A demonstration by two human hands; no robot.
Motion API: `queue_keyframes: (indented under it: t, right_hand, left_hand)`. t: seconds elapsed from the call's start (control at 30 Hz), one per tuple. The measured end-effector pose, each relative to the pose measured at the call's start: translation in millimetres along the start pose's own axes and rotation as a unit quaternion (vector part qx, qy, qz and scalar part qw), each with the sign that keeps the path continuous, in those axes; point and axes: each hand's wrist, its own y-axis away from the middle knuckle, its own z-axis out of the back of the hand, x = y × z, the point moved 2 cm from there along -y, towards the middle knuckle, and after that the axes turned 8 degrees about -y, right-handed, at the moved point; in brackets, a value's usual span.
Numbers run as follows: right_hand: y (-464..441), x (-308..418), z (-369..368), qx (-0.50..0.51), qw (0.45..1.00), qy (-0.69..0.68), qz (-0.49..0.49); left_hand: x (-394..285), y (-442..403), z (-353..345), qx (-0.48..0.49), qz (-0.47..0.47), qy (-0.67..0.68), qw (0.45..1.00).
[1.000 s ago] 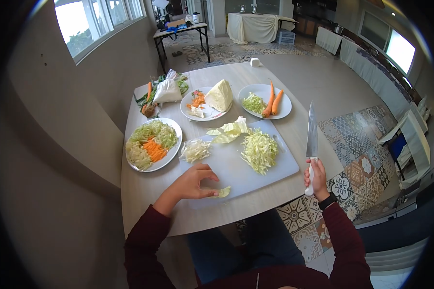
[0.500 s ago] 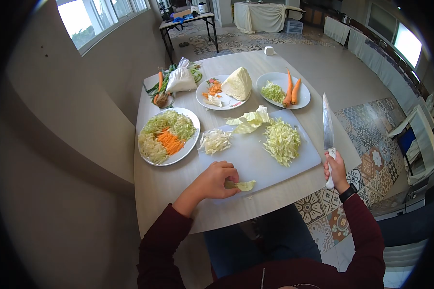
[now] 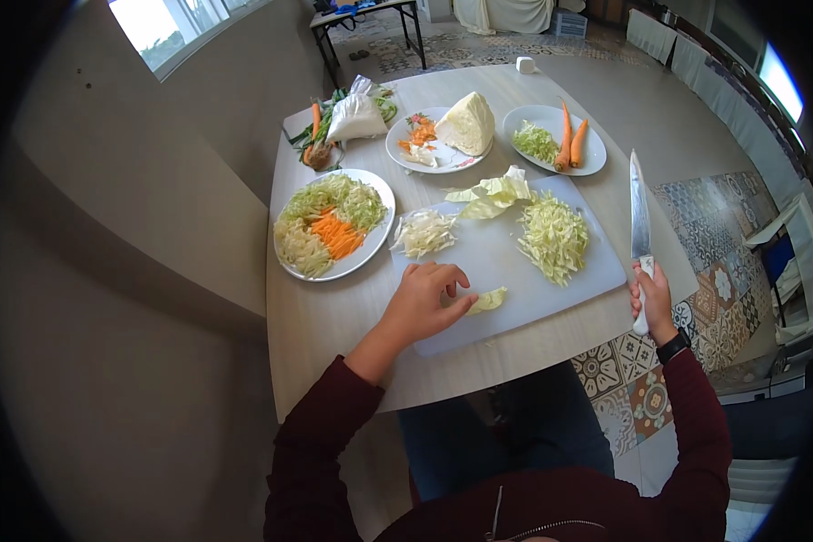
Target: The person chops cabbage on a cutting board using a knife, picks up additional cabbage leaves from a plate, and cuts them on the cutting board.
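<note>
My left hand (image 3: 427,300) is over the near left part of the white cutting board (image 3: 524,330), its thumb and fingers apart. Just beyond the thumb tip lies a small cabbage leaf piece (image 3: 489,301); whether the thumb touches it I cannot tell. Out past the board's right edge, my right hand (image 3: 652,296) grips a kitchen knife (image 3: 640,212) by its white handle, blade pointing up and away. Shredded green cabbage (image 3: 554,238) is heaped on the right of the board. Paler shreds (image 3: 425,232) lie at its left, and loose cabbage leaves (image 3: 492,193) at its far edge.
At left stands a plate (image 3: 377,255) of shredded cabbage and carrot strips. Behind the board, one plate (image 3: 465,163) bears a cabbage wedge (image 3: 467,125), another (image 3: 594,164) carrots and shreds. A plastic bag (image 3: 356,117) and vegetables sit at the far left, against the wall side.
My left hand has opened and let go of the cabbage leaf piece, which now lies on the board. My right hand still holds the knife upright. The view has tilted down slightly.
</note>
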Motion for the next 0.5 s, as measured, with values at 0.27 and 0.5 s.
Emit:
queue_keyframes:
  t: [0.27, 0.5]
  right_hand:
    - [-6.7, -10.0, 8.3, -0.001, 1.0, 0.006, 0.01]
    - [-4.0, -6.6, 5.3, 0.0, 1.0, 0.005, 0.003]
  left_hand:
    - [0.7, -1.2, -3.1, 0.019, -0.056, 0.016, 0.998]
    - [-0.1, 0.9, -8.6, 0.051, -0.093, -0.016, 0.994]
